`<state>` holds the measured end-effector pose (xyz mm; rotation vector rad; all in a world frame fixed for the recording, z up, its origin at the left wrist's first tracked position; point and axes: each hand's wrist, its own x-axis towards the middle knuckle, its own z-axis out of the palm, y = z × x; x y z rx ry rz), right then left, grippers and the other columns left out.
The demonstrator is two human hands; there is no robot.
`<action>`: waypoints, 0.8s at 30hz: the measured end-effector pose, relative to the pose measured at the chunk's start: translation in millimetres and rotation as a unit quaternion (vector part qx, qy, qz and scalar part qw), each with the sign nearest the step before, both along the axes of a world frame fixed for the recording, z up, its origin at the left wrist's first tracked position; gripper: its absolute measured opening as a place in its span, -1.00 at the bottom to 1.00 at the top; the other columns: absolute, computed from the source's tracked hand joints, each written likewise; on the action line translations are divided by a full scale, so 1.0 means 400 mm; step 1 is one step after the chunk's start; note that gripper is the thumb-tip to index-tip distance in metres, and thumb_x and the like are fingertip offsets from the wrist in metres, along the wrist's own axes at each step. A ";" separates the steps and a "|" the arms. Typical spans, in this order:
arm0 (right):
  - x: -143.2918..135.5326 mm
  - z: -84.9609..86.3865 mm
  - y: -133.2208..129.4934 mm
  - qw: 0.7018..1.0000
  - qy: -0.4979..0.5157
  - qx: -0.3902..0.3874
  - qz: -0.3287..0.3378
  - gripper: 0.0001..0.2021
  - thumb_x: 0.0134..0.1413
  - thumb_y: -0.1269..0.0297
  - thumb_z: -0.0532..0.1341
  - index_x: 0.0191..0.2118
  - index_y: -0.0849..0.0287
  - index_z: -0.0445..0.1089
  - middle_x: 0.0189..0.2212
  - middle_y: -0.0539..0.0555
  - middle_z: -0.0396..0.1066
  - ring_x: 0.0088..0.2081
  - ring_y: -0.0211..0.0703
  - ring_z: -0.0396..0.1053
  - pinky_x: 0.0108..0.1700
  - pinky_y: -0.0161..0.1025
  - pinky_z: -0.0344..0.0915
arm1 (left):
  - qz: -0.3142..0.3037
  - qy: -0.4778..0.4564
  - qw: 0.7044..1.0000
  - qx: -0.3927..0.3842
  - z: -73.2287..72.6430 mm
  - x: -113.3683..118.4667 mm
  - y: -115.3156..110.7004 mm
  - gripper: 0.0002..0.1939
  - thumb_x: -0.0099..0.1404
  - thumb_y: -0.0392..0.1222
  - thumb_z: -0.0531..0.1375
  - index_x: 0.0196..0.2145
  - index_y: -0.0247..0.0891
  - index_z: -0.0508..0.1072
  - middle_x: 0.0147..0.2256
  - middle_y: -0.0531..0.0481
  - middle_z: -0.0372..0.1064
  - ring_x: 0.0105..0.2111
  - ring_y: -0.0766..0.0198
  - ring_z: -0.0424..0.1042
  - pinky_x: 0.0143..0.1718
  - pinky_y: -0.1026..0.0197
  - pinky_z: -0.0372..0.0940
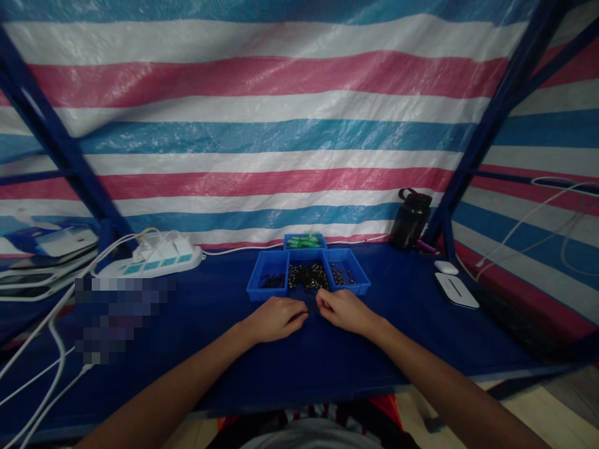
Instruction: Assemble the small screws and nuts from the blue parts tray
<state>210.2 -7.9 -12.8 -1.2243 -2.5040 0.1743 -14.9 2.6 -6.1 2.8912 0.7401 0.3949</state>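
Over the blue table, in front of the small trays, my left hand (277, 319) has its fingers drawn together in a pinch. Close by on the right, my right hand (345, 310) is also closed, its fingertips near the front of the middle tray. Anything between the fingers of either hand is too small or hidden to make out. The middle blue tray (306, 254) holds a heap of small black and brass-coloured parts (309, 275). Dark thin pieces (272, 280) lie in the left blue tray (255, 292). Several small parts (340, 274) are scattered in the right blue tray (359, 288).
Behind stands another blue tray (285, 242) with green pieces (306, 241). A white power strip (154, 267) with cables sits left, a black bottle (410, 219) at the back right. A white flat device (456, 290) and small white case (446, 267) lie right. Striped sheeting (281, 137) encloses the table.
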 end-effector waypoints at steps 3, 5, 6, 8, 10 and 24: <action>0.001 0.000 0.000 1.000 -0.001 0.003 0.003 -0.91 0.11 0.44 0.11 -0.26 0.15 0.30 -0.54 -0.07 0.36 -0.50 -0.28 0.30 -0.43 -0.37 -0.03 | -0.001 -0.007 1.000 -0.002 -0.002 -0.001 0.001 -0.80 0.42 -0.19 -0.04 -0.27 -0.24 0.34 -0.38 0.03 0.39 -0.37 0.29 0.41 -0.34 0.32 0.18; 0.001 0.002 0.000 1.000 -0.004 0.001 0.002 -0.91 0.11 0.44 0.11 -0.27 0.15 0.29 -0.54 -0.07 0.36 -0.50 -0.28 0.29 -0.44 -0.37 -0.04 | 0.000 -0.009 1.000 -0.005 -0.001 -0.001 0.000 -0.80 0.42 -0.18 -0.04 -0.27 -0.24 0.35 -0.38 0.02 0.39 -0.37 0.29 0.41 -0.34 0.32 0.18; 0.001 0.003 0.000 1.000 -0.005 -0.001 0.002 -0.92 0.11 0.44 0.12 -0.27 0.15 0.29 -0.54 -0.07 0.36 -0.51 -0.28 0.29 -0.44 -0.36 -0.05 | 0.000 -0.009 1.000 -0.007 0.000 -0.001 0.000 -0.80 0.42 -0.18 -0.03 -0.27 -0.24 0.34 -0.38 0.02 0.39 -0.37 0.29 0.41 -0.34 0.32 0.18; 0.001 0.005 -0.001 1.000 -0.006 -0.004 0.003 -0.92 0.10 0.44 0.12 -0.29 0.15 0.29 -0.55 -0.07 0.35 -0.51 -0.29 0.29 -0.44 -0.36 -0.05 | -0.001 -0.006 1.000 -0.009 0.002 -0.001 0.000 -0.80 0.42 -0.18 -0.03 -0.28 -0.24 0.34 -0.38 0.03 0.38 -0.37 0.29 0.40 -0.34 0.32 0.17; 0.001 0.006 -0.001 1.000 -0.003 -0.005 0.005 -0.93 0.11 0.44 0.11 -0.29 0.15 0.29 -0.55 -0.07 0.35 -0.51 -0.28 0.29 -0.44 -0.36 -0.04 | -0.002 -0.005 1.000 -0.008 0.002 -0.001 0.000 -0.80 0.42 -0.18 -0.03 -0.28 -0.24 0.34 -0.38 0.03 0.38 -0.37 0.29 0.40 -0.34 0.32 0.17; 0.000 0.000 0.001 1.000 -0.002 -0.006 0.011 -0.94 0.12 0.42 0.12 -0.31 0.15 0.31 -0.55 -0.06 0.36 -0.50 -0.29 0.30 -0.44 -0.36 -0.06 | 0.007 0.014 1.000 0.001 -0.006 -0.002 0.004 -0.80 0.42 -0.18 -0.03 -0.27 -0.24 0.35 -0.36 0.04 0.41 -0.35 0.28 0.42 -0.33 0.32 0.18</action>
